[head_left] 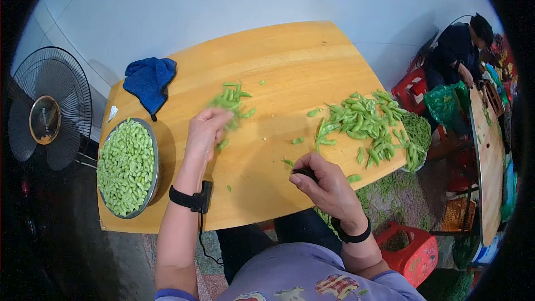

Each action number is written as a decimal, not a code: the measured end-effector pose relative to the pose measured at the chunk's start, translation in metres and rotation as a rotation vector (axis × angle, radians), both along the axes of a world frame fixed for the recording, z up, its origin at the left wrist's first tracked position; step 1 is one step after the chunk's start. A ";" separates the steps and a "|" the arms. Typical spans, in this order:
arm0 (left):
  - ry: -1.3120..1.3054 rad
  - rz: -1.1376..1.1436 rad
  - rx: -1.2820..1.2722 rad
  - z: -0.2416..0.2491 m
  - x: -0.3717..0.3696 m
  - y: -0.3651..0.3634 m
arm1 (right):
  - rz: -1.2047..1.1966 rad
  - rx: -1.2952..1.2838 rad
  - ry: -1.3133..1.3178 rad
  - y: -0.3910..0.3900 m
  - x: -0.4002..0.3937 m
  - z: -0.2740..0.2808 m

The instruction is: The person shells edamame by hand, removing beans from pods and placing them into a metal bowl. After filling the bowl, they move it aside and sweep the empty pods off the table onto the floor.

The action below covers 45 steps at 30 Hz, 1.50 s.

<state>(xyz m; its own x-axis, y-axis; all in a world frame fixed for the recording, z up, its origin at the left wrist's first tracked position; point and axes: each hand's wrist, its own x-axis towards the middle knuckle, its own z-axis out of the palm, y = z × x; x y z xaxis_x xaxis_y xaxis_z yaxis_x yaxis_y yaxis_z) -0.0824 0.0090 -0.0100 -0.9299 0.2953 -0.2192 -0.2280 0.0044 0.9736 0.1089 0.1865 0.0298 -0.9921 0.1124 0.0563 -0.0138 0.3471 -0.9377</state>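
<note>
The left hand (pixel 207 128) is at the near edge of the small pile (pixel 229 100) of pods, fingers curled; blur hides whether they grip anything, and the bowl (pixel 156 168) of beans (pixel 127 167) sits to its left. The right hand (pixel 326 184) is clamped on a small dark object (pixel 305 173), with a pod (pixel 287 163) just beyond its fingertips and the large heap (pixel 362 120) of pods beyond and to the right.

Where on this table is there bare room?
Widest: the table's far edge, between blue cloth and pod pile. Smaller, with a scrap: near edge, between left hand and right hand. Crowded: right end, pods; near-left corner, bean bowl.
</note>
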 end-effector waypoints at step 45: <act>-0.443 -0.575 0.620 0.013 0.122 0.028 | 0.225 -1.015 -0.236 0.007 0.028 -0.015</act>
